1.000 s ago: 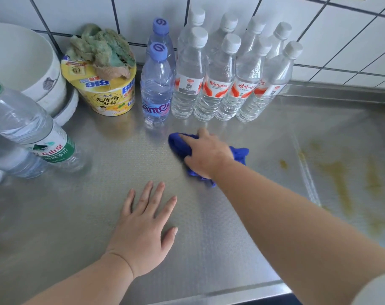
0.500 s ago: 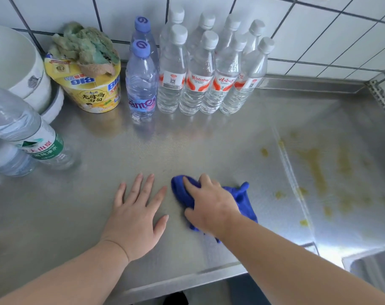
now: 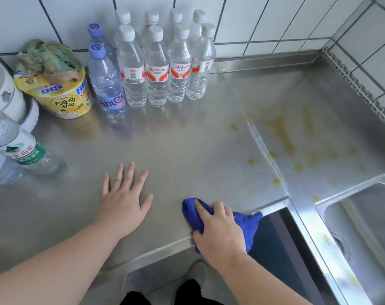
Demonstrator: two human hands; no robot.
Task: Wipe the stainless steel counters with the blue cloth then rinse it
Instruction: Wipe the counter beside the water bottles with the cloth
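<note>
Cloth, blue | dragged back from bottles to counter front edge | right hand fingers pressing it, left hand flat | yellow stains remain

Eight white-capped water bottles stand in two rows of four on the steel worktop, beside two blue-capped bottles. One yellow instant-noodle tub carries one green rag. Two more bottles, one green-labelled, sit at left. One blue cloth, one sink and two hands complete the count.
</note>
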